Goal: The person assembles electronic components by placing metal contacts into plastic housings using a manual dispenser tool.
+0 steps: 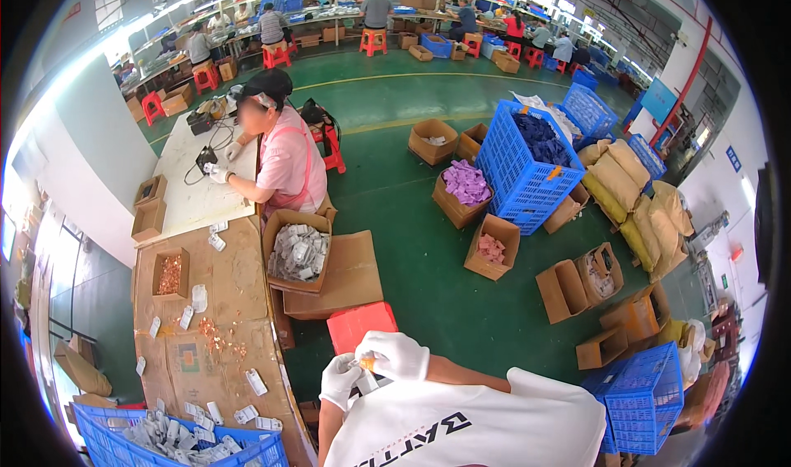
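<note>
My left hand (338, 380), in a white glove, has its fingers closed on a small white plastic part (363, 384), mostly hidden by the fingers and my shirt. My right hand (397, 357), gloved as well, meets it from the right with fingertips pinched together; an orange-brown spot shows there, too small to name. Left of my hands, a cardboard-covered table (173, 360) carries scattered white plastic parts (256, 382) and a loose heap of small copper-coloured pieces (216, 340). More of these pieces fill a small carton (170, 274).
A blue crate (272, 449) of white parts stands at the table's near end. A carton of white parts (298, 251) and a red stool (361, 323) are ahead. A co-worker (284, 150) sits at the white table. Blue crates (519, 170) and cartons stand right.
</note>
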`<state>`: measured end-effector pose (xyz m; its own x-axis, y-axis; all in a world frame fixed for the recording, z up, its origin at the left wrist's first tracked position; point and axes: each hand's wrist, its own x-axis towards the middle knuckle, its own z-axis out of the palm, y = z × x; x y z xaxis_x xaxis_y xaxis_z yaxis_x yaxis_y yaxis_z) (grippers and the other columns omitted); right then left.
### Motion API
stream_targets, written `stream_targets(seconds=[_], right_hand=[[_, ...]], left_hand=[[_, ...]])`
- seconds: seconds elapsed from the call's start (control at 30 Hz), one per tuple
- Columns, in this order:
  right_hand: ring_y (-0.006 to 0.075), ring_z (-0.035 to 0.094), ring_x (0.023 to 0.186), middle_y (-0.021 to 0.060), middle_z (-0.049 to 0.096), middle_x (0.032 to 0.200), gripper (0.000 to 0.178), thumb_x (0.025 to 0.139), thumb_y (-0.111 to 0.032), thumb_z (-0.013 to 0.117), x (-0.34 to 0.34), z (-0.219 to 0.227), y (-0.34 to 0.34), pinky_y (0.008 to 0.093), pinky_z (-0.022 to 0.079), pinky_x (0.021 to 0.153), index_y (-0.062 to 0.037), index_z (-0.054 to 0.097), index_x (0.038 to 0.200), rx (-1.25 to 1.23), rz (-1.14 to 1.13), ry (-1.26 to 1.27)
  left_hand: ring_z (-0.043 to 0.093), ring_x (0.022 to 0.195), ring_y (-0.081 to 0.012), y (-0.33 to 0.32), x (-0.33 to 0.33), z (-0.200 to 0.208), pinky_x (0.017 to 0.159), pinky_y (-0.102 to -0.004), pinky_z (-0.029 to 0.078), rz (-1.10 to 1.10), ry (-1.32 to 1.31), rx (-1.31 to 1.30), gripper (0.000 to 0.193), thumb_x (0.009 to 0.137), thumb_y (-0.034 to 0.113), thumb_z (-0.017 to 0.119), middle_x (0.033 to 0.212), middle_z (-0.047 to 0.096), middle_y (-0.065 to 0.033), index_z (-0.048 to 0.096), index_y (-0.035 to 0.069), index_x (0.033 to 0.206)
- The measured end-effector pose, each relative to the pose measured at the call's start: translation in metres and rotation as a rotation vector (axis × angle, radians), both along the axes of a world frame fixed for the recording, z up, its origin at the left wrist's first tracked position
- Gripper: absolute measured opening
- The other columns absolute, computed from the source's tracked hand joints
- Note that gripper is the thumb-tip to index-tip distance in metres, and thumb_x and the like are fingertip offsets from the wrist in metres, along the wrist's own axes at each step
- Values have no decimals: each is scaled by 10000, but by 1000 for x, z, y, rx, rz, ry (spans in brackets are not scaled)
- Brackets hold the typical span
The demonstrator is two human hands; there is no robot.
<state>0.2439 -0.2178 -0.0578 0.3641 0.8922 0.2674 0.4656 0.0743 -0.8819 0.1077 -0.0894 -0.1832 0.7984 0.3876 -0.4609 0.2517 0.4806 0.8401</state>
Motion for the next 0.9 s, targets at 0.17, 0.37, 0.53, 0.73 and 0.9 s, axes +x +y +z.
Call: stream_targets(seconds=[0.17, 0.37, 0.53, 0.73, 0.9], right_hand=[[255, 575, 645, 95, 561, 739, 96, 856, -93, 557, -29, 53, 16, 307, 448, 593, -51, 571, 771, 326, 490, 320], [245, 586, 641, 81, 587, 794, 125, 695, -45, 592, -51, 44, 46, 318, 463, 574, -47, 588, 820, 334, 638, 58], [250, 633, 660, 116, 617, 783, 116, 771, -136, 614, -60, 51, 43, 310, 503, 571, -23, 587, 776, 328, 702, -23], [315, 541, 622, 92, 507, 670, 483, 811, -530, 584, -85, 43, 56, 369, 417, 546, -64, 501, 721, 177, 942, 130], [319, 531, 568, 107, 518, 612, 529, 802, -557, 570, -96, 43, 38, 383, 391, 504, -56, 504, 647, 50, 923, 51]], left_hand=[[594, 768, -109, 3, -18, 51, 722, -249, 505, 50, -183, 65, 171, 809, -54, 613, 829, 631, -42, 592, -2, 970], [615, 861, -115, 9, -40, 96, 791, -245, 490, 216, -135, 169, 204, 798, -34, 589, 910, 637, -54, 576, -12, 1001], [567, 837, -78, 1, -52, 116, 774, -233, 470, 69, -255, 121, 179, 807, 6, 618, 898, 623, -18, 599, 24, 985], [570, 840, -94, 8, -81, 102, 755, -239, 475, 41, -72, -19, 281, 811, 4, 645, 925, 621, -41, 598, -33, 1086], [607, 889, -167, 9, -76, 104, 789, -282, 492, -104, -119, -385, 443, 836, 58, 637, 1021, 619, -106, 489, -70, 1234]])
